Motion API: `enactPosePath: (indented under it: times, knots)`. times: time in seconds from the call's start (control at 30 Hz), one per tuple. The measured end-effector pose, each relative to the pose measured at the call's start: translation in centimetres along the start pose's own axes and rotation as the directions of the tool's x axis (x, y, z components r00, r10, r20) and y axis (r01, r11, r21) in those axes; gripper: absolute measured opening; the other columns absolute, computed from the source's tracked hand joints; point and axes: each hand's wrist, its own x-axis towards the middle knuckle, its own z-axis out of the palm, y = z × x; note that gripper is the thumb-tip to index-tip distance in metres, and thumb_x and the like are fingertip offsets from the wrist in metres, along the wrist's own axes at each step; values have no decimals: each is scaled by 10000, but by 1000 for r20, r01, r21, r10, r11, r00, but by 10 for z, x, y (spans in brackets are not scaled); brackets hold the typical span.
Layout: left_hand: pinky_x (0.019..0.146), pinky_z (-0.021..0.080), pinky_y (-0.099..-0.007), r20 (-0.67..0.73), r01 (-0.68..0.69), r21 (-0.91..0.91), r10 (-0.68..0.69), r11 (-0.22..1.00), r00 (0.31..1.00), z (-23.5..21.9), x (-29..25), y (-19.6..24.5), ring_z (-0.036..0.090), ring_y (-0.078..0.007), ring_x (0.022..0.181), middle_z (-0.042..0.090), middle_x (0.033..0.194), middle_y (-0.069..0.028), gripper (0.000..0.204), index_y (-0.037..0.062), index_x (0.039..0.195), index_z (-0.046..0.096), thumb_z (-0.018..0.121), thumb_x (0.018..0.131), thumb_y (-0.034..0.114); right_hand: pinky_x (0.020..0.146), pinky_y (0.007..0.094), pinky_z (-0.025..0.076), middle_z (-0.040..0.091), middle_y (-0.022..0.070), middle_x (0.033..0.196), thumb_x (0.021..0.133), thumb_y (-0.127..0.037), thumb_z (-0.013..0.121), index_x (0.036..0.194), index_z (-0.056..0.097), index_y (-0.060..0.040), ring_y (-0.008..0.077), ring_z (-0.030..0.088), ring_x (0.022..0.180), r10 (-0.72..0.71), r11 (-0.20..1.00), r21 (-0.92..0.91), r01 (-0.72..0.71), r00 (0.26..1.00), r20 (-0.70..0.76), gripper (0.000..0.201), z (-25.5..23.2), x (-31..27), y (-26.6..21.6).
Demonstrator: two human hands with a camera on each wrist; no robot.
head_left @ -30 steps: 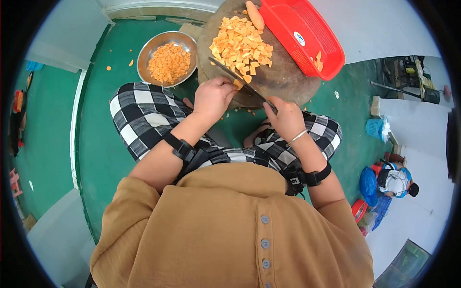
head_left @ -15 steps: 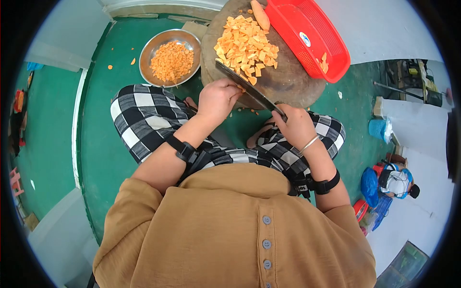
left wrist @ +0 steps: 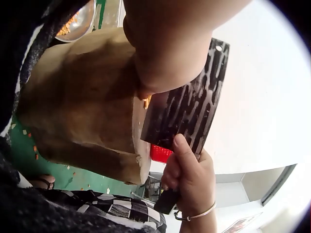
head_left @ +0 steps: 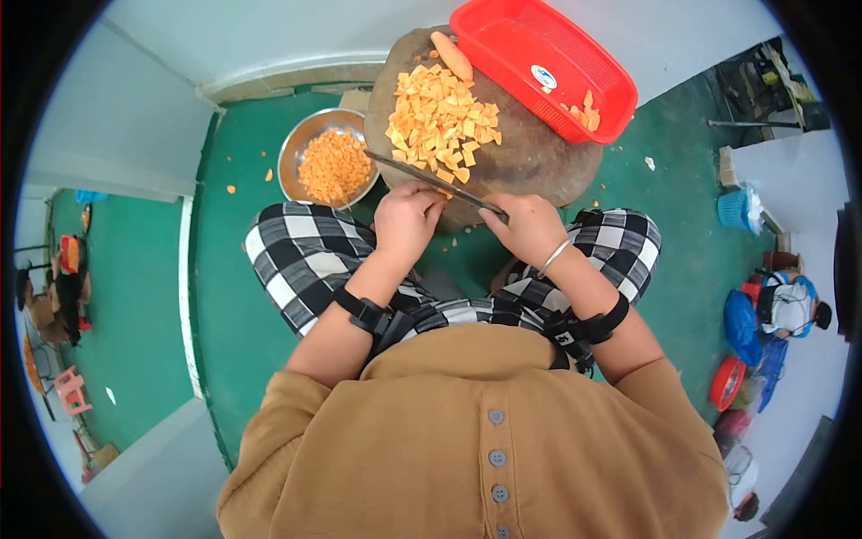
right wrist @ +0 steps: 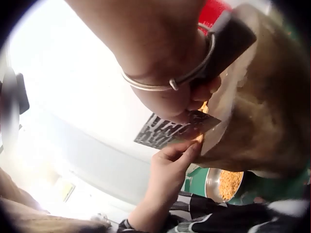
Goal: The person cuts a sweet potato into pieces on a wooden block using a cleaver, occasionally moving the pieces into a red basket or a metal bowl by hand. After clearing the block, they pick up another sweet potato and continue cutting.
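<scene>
A round wooden chopping block [head_left: 530, 157] carries a heap of orange vegetable cubes [head_left: 438, 117] and one whole orange root [head_left: 452, 56]. My right hand [head_left: 530, 226] grips the handle of a dark cleaver [head_left: 431, 180], whose blade lies across the block's near edge. My left hand [head_left: 409, 220] is curled at that edge, pinching a small orange piece [left wrist: 146, 101] against the side of the blade [left wrist: 187, 116]. In the right wrist view the left fingertips [right wrist: 187, 150] touch the blade [right wrist: 170, 128]. A bangle [right wrist: 165, 85] circles my right wrist.
A red plastic basket [head_left: 539, 63] with a few orange pieces leans on the block's far side. A metal bowl [head_left: 332, 166] of small orange dice stands on the green floor [head_left: 233, 269] at the left. Another person [head_left: 790, 305] crouches at the far right beside coloured tubs.
The cleaver has drawn back from the heap to the block's near edge, against my left hand. The head view has tilted, showing more wall and floor.
</scene>
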Motion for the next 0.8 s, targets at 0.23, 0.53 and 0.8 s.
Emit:
enactPosePath:
  times: [0.23, 0.53, 0.8]
  knots:
    - [684, 510, -347, -24, -42, 97, 44, 994, 999, -7, 3, 16, 622, -242, 783, 621, 835, -45, 100, 85, 799, 720, 759, 709, 107, 643, 352, 515, 662, 173, 723, 865, -223, 649, 989, 673, 5, 307, 657, 658, 158, 900, 432, -65, 971, -182, 260, -10, -23, 28]
    - [630, 486, -305, -70, -8, 148, 19, 989, 997, 6, 22, 17, 584, -215, 711, 573, 805, -77, 128, 63, 863, 720, 755, 739, 66, 600, 313, 472, 602, 106, 643, 885, -239, 627, 953, 642, 35, 151, 598, 607, 232, 608, 771, -189, 971, 56, 283, 6, -36, 54]
    - [636, 453, -266, -229, -212, 95, 229, 972, 946, -8, 90, 73, 551, -165, 696, 575, 791, -62, 118, 30, 925, 681, 680, 809, 13, 675, 341, 476, 611, 156, 702, 864, -204, 620, 935, 622, 43, 206, 585, 659, 207, 392, 899, -194, 971, 119, 257, 11, -35, 56]
